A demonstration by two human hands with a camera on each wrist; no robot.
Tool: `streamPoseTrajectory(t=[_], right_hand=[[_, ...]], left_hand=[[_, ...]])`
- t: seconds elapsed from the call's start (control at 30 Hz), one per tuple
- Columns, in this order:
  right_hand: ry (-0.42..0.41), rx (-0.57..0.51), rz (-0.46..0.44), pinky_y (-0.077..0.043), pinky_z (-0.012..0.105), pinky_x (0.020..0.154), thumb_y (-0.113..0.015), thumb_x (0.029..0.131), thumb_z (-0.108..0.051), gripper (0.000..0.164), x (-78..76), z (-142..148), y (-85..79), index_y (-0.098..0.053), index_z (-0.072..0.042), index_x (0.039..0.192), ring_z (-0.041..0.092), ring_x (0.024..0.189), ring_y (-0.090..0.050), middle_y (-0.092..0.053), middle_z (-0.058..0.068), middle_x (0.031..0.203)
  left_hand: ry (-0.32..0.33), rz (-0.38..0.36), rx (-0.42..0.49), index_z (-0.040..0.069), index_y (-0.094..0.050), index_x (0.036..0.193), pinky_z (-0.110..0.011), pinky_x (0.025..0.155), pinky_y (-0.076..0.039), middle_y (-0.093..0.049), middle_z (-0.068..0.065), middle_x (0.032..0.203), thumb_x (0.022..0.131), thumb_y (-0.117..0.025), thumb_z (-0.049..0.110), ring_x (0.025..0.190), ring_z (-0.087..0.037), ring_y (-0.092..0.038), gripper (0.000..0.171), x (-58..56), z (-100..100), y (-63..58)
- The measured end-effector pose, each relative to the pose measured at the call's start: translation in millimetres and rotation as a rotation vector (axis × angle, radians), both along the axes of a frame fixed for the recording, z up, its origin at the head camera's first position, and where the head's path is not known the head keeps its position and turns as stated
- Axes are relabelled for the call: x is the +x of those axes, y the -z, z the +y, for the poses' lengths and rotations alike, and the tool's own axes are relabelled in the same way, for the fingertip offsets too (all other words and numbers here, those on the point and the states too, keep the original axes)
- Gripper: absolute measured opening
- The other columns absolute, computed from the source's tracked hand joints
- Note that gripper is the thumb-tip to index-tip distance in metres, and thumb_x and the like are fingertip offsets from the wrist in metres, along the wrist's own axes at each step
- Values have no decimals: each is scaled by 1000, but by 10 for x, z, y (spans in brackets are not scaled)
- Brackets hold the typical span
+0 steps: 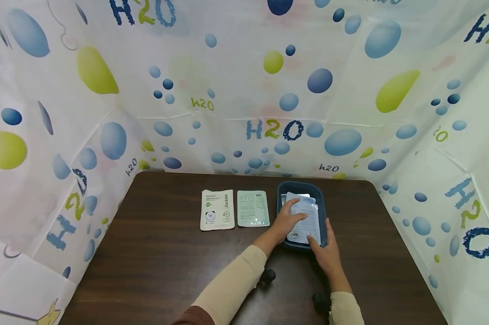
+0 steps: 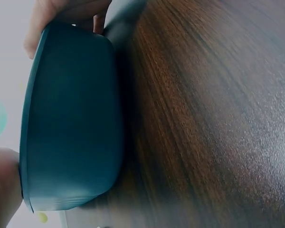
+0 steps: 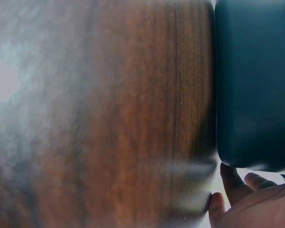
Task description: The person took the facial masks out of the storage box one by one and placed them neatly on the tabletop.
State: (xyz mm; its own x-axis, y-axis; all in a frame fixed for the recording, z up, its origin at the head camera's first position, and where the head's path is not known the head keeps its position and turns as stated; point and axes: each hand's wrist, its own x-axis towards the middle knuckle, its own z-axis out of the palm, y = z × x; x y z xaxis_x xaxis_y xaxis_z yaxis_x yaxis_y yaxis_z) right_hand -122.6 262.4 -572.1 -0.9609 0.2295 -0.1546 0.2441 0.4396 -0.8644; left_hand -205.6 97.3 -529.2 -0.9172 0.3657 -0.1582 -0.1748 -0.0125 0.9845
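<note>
A dark blue plastic bin [image 1: 323, 208] stands on the table and holds flat sachets. The top one, a pale blue sachet [image 1: 308, 216] with small print, lies lengthwise in it, over whitish ones at the back. My left hand [image 1: 286, 222] reaches across the bin's left rim, index finger and thumb spread on the top sachet. At the front right corner, my right hand [image 1: 329, 253] grips the bin, thumb over the rim by the sachet and fingers along the outer wall. Those fingers [image 3: 232, 185] touch the wall's lower edge in the right wrist view.
Left of the bin lie two flat sachets, a pale green one [image 1: 253, 208] and a cream one with a bear [image 1: 218, 210]. The dark wooden table [image 1: 167, 253] ends at the back against a printed curtain [image 1: 236, 67], which also hangs at both sides.
</note>
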Motion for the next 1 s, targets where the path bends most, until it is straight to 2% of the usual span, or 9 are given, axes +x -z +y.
streamPoseTrajectory(t=[0.13, 0.4, 0.47, 0.6, 0.73, 0.83, 1.0], right_hand=[[-5, -7, 12, -16, 69, 122, -64, 100, -36, 92, 3, 4, 6, -2, -24, 166, 43, 157, -16, -10, 15, 173], [-11, 0, 13, -18, 70, 121, -63, 100, -35, 90, 15, 17, 10, -2, -24, 166, 43, 156, -19, -11, 16, 172], [-12, -3, 15, -18, 70, 121, -63, 100, -35, 90, 10, 21, 4, -2, -24, 166, 44, 156, -19, -11, 16, 172], [-15, -11, 12, -17, 70, 121, -63, 100, -37, 91, 8, 21, -13, -1, -25, 166, 44, 156, -18, -11, 16, 172], [-10, -1, 2, -15, 70, 122, -63, 100, -38, 91, 1, 25, -16, -1, -26, 166, 43, 157, -14, -9, 13, 173], [-10, 6, -2, -14, 70, 122, -63, 100, -38, 91, -7, 26, -9, -2, -27, 166, 42, 158, -12, -7, 12, 174], [-10, -13, 4, -16, 69, 122, -64, 100, -37, 91, -7, 21, 6, -2, -27, 166, 43, 157, -15, -11, 14, 173]], left_hand=[[65, 47, -52, 21, -46, 153, -60, 120, -31, -35, -9, 165, 98, -66, 27, 152, -36, -33, 59, 30, -14, 0], [157, 102, -100, 21, -47, 153, -60, 121, -30, -32, -8, 167, 100, -62, 28, 155, -33, -27, 56, 80, -20, -58], [150, 103, -85, 21, -47, 153, -60, 121, -29, -32, -8, 167, 101, -62, 28, 155, -33, -27, 54, 72, -20, -57], [113, 62, 16, 17, -47, 153, -60, 121, -30, -34, -10, 165, 102, -60, 26, 152, -37, -31, 53, 51, -26, -21], [66, 26, 123, 17, -47, 153, -61, 123, -26, -29, -10, 167, 103, -58, 24, 154, -41, -24, 52, 39, -41, 17], [39, 31, 181, 18, -47, 153, -61, 124, -22, -23, -9, 170, 103, -57, 21, 158, -41, -16, 51, 38, -53, 36], [3, 28, 251, 14, -46, 153, -60, 125, -22, -16, -14, 172, 103, -55, 15, 157, -42, -18, 51, 26, -70, 51]])
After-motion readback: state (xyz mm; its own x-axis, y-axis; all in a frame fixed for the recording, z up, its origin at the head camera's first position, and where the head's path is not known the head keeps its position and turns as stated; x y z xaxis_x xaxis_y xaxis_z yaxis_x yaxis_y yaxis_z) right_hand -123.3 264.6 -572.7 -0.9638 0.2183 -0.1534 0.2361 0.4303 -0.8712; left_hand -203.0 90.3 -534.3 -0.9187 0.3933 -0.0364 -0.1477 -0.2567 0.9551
